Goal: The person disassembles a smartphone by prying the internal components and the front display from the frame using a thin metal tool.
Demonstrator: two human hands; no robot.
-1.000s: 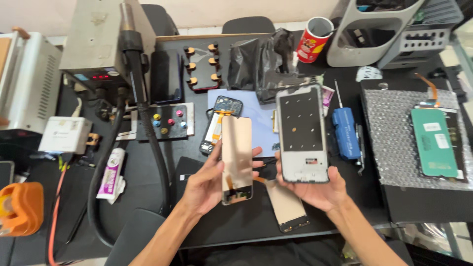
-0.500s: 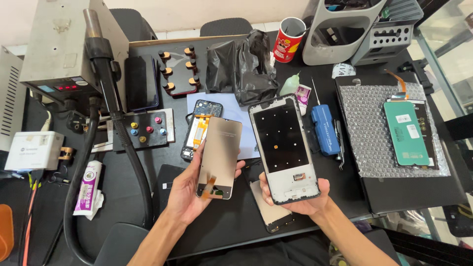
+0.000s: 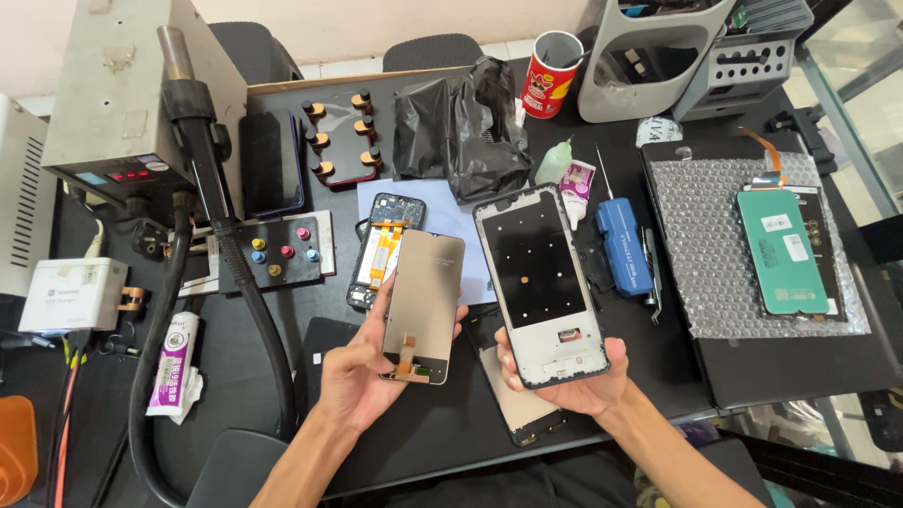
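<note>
Above the table edge, left hand [image 3: 362, 381] grips screen panel [image 3: 422, 306] — right hand [image 3: 574, 381] grips phone frame [image 3: 543, 282].

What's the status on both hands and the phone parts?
Left hand holds display panel, back up. Right hand holds phone frame. Parts apart, over black table; nothing between them.

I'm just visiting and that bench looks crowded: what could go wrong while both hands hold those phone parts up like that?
1. The left hand holds the thin display panel only by its lower end; it might flex or slip.
2. Its small flex tail sits near the fingers and could get creased.
3. The right hand props the phone frame from below, above another part on the table; a drop could hit it.
</note>
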